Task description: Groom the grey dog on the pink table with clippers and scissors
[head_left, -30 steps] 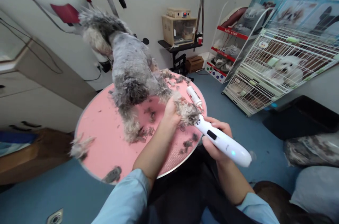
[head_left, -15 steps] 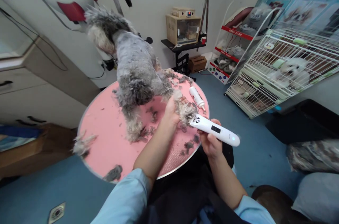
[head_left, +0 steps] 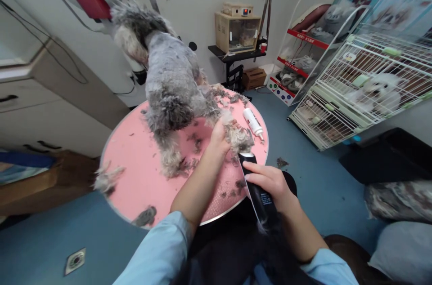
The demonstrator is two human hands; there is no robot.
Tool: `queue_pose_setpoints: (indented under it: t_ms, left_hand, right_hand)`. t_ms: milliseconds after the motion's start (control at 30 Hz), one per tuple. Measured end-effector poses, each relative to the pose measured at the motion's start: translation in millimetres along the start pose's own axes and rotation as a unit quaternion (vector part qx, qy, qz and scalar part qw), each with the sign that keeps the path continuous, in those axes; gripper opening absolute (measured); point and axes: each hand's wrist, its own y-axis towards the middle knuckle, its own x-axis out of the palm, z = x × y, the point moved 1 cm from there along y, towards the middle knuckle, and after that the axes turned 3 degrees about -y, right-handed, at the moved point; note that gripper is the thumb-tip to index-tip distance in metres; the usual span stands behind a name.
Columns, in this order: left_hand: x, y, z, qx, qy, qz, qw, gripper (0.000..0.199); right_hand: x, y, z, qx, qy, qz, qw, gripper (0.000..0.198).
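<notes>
A grey dog (head_left: 172, 73) with a close-clipped back stands on a round pink table (head_left: 135, 154), its head turned toward the left. My left hand (head_left: 221, 134) is closed around one of its hind legs, which is stretched back toward me. The shaggy paw (head_left: 240, 139) sticks out past my fingers. In my right hand (head_left: 272, 181) is a hair clipper (head_left: 258, 195), its dark side turned up and its head at the paw's fur. Beside the paw lies a white bottle (head_left: 253, 124) with a nozzle.
Loose clumps of cut hair (head_left: 146, 216) are scattered over the table, and one (head_left: 281, 162) lies on the floor. A white dog (head_left: 378, 91) sits in a wire cage (head_left: 332, 109) at the right. A dryer (head_left: 91, 4) hangs at the upper left.
My right hand has rolled the clipper over from its white face to its dark side. Its body now points down toward me. A hair clump now shows on the floor.
</notes>
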Motion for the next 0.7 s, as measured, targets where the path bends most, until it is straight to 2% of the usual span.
queue_pose_setpoints:
  t_ms: [133,267,333,400,467,567,600,700]
  left_hand:
    - [0,0,0,0.019,0.009,0.007,1.0,0.052]
    - [2,-1,-2,0.029,0.016,0.018,0.999,0.051]
    - [1,1,-2,0.036,0.009,0.013,0.999,0.05]
    - [-2,3,1,0.039,0.003,0.015,0.999,0.051]
    - [-5,5,5,0.027,0.006,0.018,0.999,0.051]
    - [-8,6,13,0.02,0.004,-0.003,1.0,0.049]
    - [-9,6,15,0.019,0.003,-0.011,1.0,0.049]
    - [-10,6,15,0.004,0.008,-0.012,1.0,0.047]
  right_hand:
    - [6,-1,1,0.001,-0.02,0.054,0.998,0.041]
    - [22,-3,1,0.0,-0.014,0.079,0.997,0.042]
    - [26,-1,3,0.022,0.008,0.092,0.995,0.045]
    - [24,3,5,0.065,0.058,0.063,0.994,0.048]
    - [16,9,6,0.107,0.122,-0.003,0.987,0.048]
    - [2,15,4,0.111,0.203,-0.078,0.97,0.046]
    - [-1,16,3,0.103,0.207,-0.074,0.97,0.046]
    - [0,16,1,0.093,0.15,0.001,0.984,0.044]
